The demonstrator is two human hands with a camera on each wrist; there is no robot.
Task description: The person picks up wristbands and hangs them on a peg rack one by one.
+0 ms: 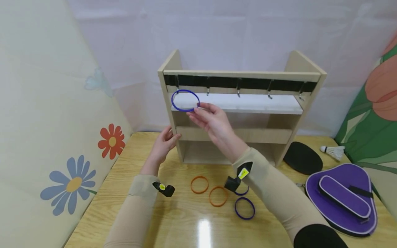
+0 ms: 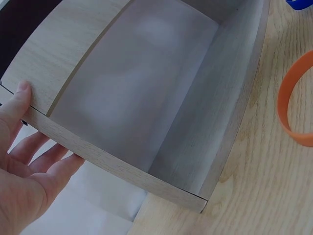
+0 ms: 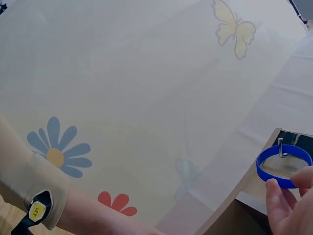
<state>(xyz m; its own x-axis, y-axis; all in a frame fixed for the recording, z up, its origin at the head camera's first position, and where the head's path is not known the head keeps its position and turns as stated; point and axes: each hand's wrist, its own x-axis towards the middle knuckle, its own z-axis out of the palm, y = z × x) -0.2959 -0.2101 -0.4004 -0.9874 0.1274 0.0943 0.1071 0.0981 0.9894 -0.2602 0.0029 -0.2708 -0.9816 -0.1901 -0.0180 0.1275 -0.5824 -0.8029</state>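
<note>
My right hand [image 1: 217,125] pinches a thin blue ring [image 1: 185,90] between thumb and fingers. It holds the ring at the leftmost metal hook of a small wooden rack [image 1: 232,135]. In the right wrist view, the hook [image 3: 281,148] shows within the blue band's outline; whether they touch, I cannot tell. Lower down, my left hand [image 1: 162,144] grips the rack's left side panel. The left wrist view has its thumb on the front edge and the other fingers against the outer face of the side panel [image 2: 122,161].
Orange rings [image 1: 199,176] and blue rings [image 1: 236,208] lie on the wooden table before the rack. Four-plus hooks, several in all, line its black strip [image 1: 254,82]. To the right are a black oval pad [image 1: 302,158], a shuttlecock [image 1: 334,151] and a purple case [image 1: 328,206].
</note>
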